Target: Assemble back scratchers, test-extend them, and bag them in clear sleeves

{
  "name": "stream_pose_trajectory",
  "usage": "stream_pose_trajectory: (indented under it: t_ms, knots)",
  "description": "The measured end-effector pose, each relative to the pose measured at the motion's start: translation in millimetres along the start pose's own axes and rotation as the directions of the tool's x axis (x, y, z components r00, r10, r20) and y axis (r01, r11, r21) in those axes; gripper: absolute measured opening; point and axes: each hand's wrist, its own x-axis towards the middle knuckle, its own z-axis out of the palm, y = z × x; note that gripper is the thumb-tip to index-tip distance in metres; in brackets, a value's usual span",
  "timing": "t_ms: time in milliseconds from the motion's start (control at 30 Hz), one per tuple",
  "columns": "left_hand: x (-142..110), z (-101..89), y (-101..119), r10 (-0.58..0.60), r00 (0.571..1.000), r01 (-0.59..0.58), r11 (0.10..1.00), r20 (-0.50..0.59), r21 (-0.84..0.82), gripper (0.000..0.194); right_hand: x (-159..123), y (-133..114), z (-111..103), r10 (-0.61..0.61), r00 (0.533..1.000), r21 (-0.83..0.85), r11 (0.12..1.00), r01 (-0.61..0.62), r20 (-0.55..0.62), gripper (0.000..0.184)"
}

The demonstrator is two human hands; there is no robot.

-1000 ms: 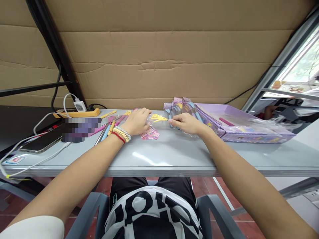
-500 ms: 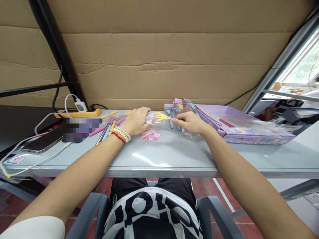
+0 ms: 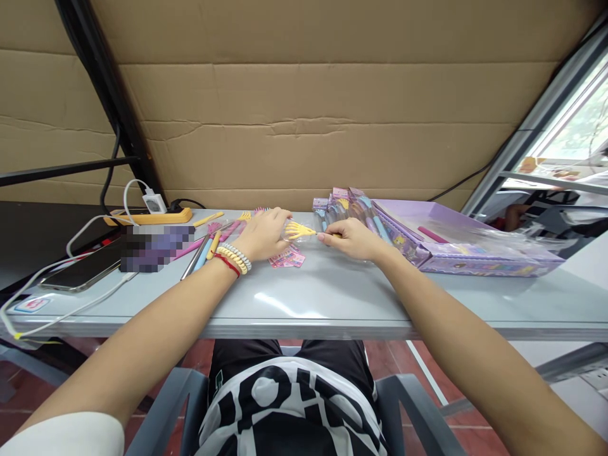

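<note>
My right hand (image 3: 349,237) pinches the stick of a yellow hand-shaped toy (image 3: 298,230), whose palm points left. My left hand (image 3: 263,233), with bead bracelets at the wrist, is curled around a clear plastic sleeve (image 3: 287,227) at the toy's yellow palm. Small pink sticker cards (image 3: 286,257) lie on the grey table (image 3: 332,297) just below both hands. Behind my left hand lies a loose bunch of pink, blue and yellow toy sticks (image 3: 213,237).
A lilac box lid (image 3: 470,250) with clear wrapping sits at the right, packed toys (image 3: 349,204) beside it. At the left are a phone (image 3: 78,269), white cables and a yellow power strip (image 3: 149,216). A cardboard wall stands behind the table.
My right hand drew the yellow toy slightly right, then pushed it back left toward the sleeve in my left hand. My left hand shifted a little right.
</note>
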Motion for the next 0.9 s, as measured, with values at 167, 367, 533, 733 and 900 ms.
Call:
stream_pose_trajectory:
  t_ms: [167, 367, 533, 733, 900]
  knots:
    - [-0.3, 1.2, 6.3, 0.044, 0.999, -0.045, 0.998, 0.019, 0.040, 0.029, 1.5, -4.6, 5.2, 0.001, 1.000, -0.003, 1.000, -0.001, -0.002, 0.046]
    - [0.2, 3.3, 15.7, 0.090, 0.994, -0.100, 0.982, 0.068, 0.158, 0.021, 4.4, -7.6, 19.8, 0.011, 0.999, -0.030, 0.999, -0.012, -0.041, 0.036]
    - [1.7, 6.8, 14.5, 0.099, 0.994, -0.107, 0.971, 0.050, 0.214, 0.018, 3.8, -11.1, 24.3, -0.027, 0.998, -0.060, 0.998, 0.023, -0.056, 0.038]
    - [1.1, 2.5, 12.6, 0.151, 0.988, -0.156, 0.961, 0.038, 0.230, 0.019, 2.1, -15.2, 19.7, 0.014, 0.999, -0.032, 0.999, -0.015, -0.030, 0.050]
    - [-1.0, 4.3, 18.0, 0.252, 0.965, -0.263, 0.933, 0.075, 0.244, 0.019, 1.3, -17.3, 23.9, -0.004, 0.999, -0.009, 1.000, 0.004, 0.034, 0.059]
